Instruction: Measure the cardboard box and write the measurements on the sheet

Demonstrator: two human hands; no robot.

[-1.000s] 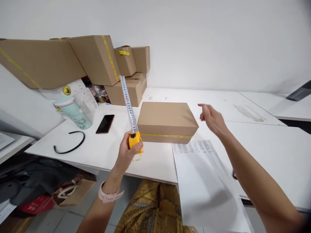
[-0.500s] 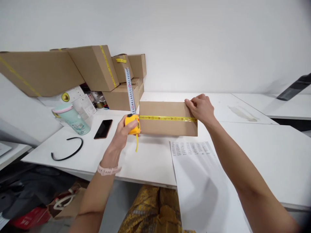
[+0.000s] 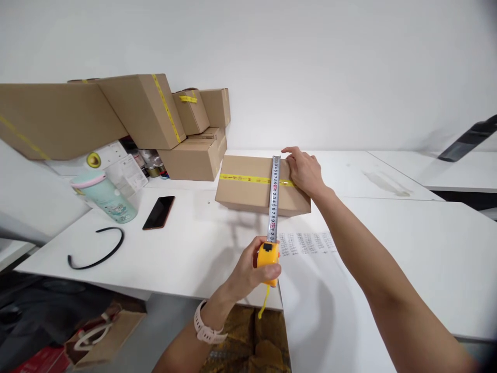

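Observation:
In my left hand point(image 3: 248, 272) is a yellow tape measure point(image 3: 268, 261), with a yellow strap hanging below it. Its silver blade point(image 3: 274, 202) runs out away from me over the top of a cardboard box point(image 3: 243, 189), and the blade's tip is near the box's far edge. Yellow printed tape crosses the box lengthwise. My right hand point(image 3: 305, 171) rests at the box's far right end, index finger stretched toward the blade's tip and the other fingers bent over the edge. Whether those fingers grip the box is hard to see.
Several cardboard boxes point(image 3: 190, 160) are stacked at the back left against the wall. A mint tumbler point(image 3: 106, 199), a phone point(image 3: 159, 212) and a black headband point(image 3: 116, 248) lie left on the table. A printed sheet point(image 3: 314, 305) hangs over the front edge. A dark object point(image 3: 468, 139) leans at far right.
My left hand has brought the tape measure right and nearer me, so its blade now crosses the box. The box has tilted slightly. My right index finger has stretched out toward the blade's tip.

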